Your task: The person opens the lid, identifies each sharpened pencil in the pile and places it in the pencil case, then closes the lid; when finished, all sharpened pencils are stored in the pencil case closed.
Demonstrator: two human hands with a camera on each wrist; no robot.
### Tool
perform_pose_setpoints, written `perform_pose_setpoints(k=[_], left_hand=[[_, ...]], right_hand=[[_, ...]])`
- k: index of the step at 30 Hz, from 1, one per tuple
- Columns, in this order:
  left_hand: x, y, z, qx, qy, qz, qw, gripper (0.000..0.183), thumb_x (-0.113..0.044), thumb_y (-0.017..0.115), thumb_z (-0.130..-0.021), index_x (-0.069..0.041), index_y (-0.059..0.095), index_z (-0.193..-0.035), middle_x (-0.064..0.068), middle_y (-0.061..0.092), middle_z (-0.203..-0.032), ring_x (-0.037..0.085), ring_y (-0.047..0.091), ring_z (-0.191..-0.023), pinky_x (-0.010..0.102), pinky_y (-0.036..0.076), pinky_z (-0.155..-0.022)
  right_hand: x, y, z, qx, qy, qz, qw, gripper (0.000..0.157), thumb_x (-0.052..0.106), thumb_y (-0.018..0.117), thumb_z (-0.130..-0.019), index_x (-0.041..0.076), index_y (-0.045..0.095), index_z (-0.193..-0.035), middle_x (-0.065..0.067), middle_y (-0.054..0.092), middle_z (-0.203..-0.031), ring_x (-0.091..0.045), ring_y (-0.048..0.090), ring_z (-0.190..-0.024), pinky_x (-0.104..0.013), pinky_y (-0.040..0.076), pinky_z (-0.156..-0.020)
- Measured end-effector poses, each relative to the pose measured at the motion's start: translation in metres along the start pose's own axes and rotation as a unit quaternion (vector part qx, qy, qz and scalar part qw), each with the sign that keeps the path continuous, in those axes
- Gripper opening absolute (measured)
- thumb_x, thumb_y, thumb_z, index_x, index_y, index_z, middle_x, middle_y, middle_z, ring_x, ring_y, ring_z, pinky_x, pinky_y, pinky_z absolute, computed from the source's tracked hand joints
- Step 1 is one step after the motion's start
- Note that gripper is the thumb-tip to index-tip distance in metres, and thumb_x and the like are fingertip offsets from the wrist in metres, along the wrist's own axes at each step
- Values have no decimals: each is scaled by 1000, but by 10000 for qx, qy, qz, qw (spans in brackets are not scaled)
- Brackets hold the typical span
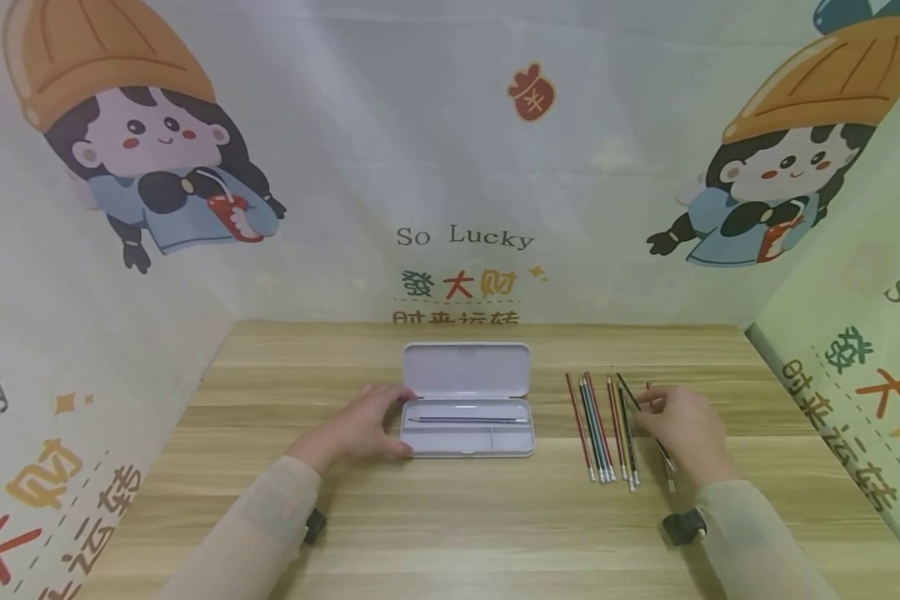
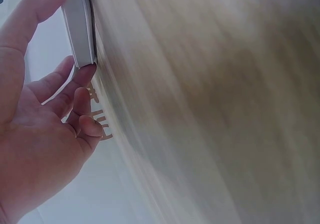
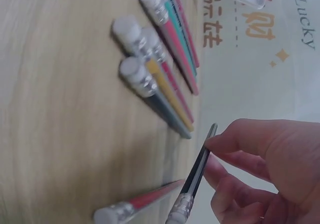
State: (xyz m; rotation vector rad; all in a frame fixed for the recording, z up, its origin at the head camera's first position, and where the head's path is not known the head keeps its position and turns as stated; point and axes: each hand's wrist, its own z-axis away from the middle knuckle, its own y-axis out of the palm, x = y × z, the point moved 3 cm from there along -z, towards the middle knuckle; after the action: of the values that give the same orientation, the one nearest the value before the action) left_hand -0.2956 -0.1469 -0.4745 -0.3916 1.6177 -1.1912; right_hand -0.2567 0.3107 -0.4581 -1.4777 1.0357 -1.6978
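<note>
A white pencil case (image 1: pixel 450 442) lies with its lid (image 1: pixel 467 369) swung back on the wooden table. One bluish pencil (image 1: pixel 465 420) is in its long rear compartment. My left hand (image 1: pixel 360 423) holds the case by its left end, thumb at the front corner and fingers at the back. Over on the right, my right hand (image 1: pixel 686 427) pinches a black pencil (image 3: pixel 199 170) between thumb and fingers, tilted and raised off the table. A red pencil (image 3: pixel 152 196) lies beneath that hand, partly hidden by it in the head view.
Several pencils with white erasers, among them a red one (image 1: pixel 581 425) and a yellow one (image 3: pixel 162 84), lie side by side between the case and my right hand. A printed cloth (image 1: pixel 330 208) hangs behind the table (image 1: pixel 450 525) and along both sides.
</note>
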Motion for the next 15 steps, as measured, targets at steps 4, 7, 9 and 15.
perform_pose_setpoints(k=[4, 7, 9, 15], left_hand=[[0, 0, 0, 11, -36, 1, 10000, 83, -30, 92, -72, -9, 55, -143, 14, 56, -150, 34, 47, -138, 53, 38, -120], [1, 1, 0, 11, -36, -21, 10000, 83, -31, 92, -72, -9, 55, -143, 14, 56, -150, 34, 47, -138, 52, 38, -120], [1, 1, 0, 4, -20, -44, 10000, 83, -31, 92, -72, -9, 55, -142, 14, 56, -149, 34, 48, -137, 52, 39, -120], [1, 0, 0, -16, 6, -104, 9999, 82, -30, 92, -72, -9, 55, -142, 14, 57, -148, 33, 49, -135, 52, 40, -119]], right_hand=[[7, -2, 4, -45, -169, -37, 9998, 35, 24, 71, -88, 11, 75, -120, -12, 77, -106, -19, 65, -76, -29, 45, -55], [16, -3, 6, -130, -475, -29, 9988, 32, 20, 69, -88, 12, 77, -117, -9, 77, -101, -15, 58, -64, -29, 43, -52], [23, -3, 8, -165, -727, -16, 9972, 30, 18, 68, -88, 13, 77, -116, -7, 77, -99, -14, 57, -63, -29, 43, -51], [42, 3, 10, -176, -1741, -24, 9846, 22, 16, 75, -89, 14, 79, -111, 4, 71, -84, -11, 53, -64, -25, 41, -47]])
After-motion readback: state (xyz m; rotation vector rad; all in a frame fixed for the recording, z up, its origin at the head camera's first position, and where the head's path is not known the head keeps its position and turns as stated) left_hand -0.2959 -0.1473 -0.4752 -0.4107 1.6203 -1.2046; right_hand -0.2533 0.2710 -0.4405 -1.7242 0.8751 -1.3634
